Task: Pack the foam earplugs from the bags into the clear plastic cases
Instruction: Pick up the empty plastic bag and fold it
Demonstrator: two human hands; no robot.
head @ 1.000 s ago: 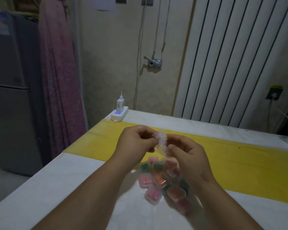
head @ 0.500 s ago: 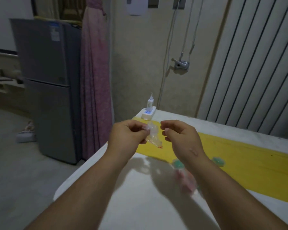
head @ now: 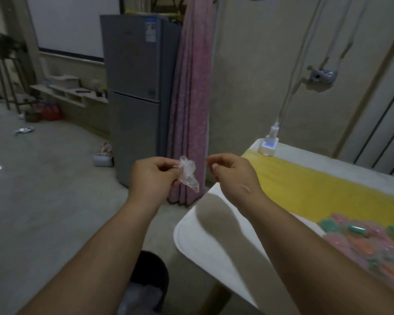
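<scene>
My left hand (head: 154,176) pinches a small crumpled clear bag (head: 188,176) between thumb and fingertips, the other fingers curled in behind; the bag hangs at 3 o'clock of that hand, out past the table (head: 214,246) edge and over the floor. My right hand (head: 232,176) is just beside it at 3 o'clock, apart from the bag, fingers curled with thumb close to forefinger and nothing I can see between them. The cases (head: 362,242) lie heaped on the table at 4 o'clock of my right hand, blurred, showing pink, orange and green, partly on the yellow strip (head: 316,192). A dark bin (head: 150,267) stands on the floor at 6 o'clock under my left forearm. At 12 o'clock hangs a pink curtain (head: 191,110), with a grey fridge (head: 134,87) at 11 and a white charger (head: 267,146) at 1 on the table's far corner.
</scene>
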